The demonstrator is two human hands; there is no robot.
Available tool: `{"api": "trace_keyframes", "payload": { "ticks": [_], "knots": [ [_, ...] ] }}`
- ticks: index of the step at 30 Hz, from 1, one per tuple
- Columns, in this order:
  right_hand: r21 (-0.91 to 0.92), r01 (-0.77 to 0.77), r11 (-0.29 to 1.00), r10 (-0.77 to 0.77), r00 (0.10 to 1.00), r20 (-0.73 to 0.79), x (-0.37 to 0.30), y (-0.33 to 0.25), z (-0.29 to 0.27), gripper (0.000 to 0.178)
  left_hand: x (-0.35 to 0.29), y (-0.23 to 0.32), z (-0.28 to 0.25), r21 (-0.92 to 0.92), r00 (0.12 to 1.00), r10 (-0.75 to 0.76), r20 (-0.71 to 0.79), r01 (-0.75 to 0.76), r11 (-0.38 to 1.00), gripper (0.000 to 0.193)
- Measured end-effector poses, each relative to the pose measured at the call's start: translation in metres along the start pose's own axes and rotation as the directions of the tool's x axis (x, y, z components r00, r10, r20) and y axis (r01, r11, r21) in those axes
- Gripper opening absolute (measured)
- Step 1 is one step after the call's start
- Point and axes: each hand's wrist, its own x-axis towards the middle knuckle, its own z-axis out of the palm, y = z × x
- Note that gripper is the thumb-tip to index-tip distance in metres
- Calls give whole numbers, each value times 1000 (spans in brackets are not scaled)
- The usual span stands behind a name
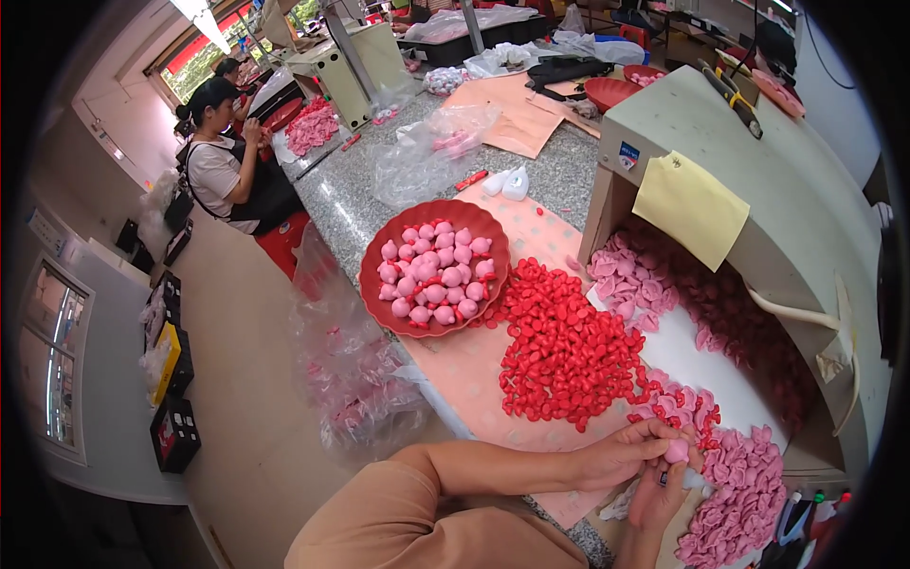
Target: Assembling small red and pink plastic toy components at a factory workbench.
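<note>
A small rounded pink piece (676,451) is pinched at the fingertips where my two hands meet, at the lower right. My left hand (627,453) comes in from the left, its fingers closed on the piece. From below, my right hand (661,493) has curled fingers against the same piece. Something whitish (698,482) shows beside the right fingers; its kind is partly hidden. Right of my hands lies a heap of pink petal-like pieces (739,484). Beyond them spreads a large pile of small red pieces (569,356).
A red scalloped bowl (376,302) holds several round pink pieces with red bits. Further pink pieces (630,280) lie under a grey machine housing (720,133) on the right. White bottles (515,184) stand beyond the bowl. A co-worker (227,161) sits at the far left.
</note>
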Motion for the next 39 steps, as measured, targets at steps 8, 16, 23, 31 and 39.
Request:
{"api": "trace_keyframes", "payload": {
  "ticks": [8, 16, 23, 31, 39],
  "knots": [
    [10, -21, 1000, 21, 999, -46, -1, 1, -3, 35, 2, 2, 5, -22, 998, 14, 56, -13, 1000, 13],
    [-15, 10, 1000, -10, 1000, 5, 3, 2, -4, 34, 3, -1, 0, -54, 999, -23, -32, 21, 998, 12],
    [22, -30, 999, 30, 999, 11, 2, 0, -8, 24, 2, -4, -5, -78, 998, -30, -55, 25, 997, 11],
    [17, -36, 999, 36, 999, 28, 3, 1, -12, 27, 2, -1, 2, -75, 999, -12, -37, 9, 997, 10],
    [5, -24, 1000, 24, 999, 29, 1, 1, -12, 28, 3, -4, -11, -117, 997, -28, 77, 37, 993, 16]
  ]
}}
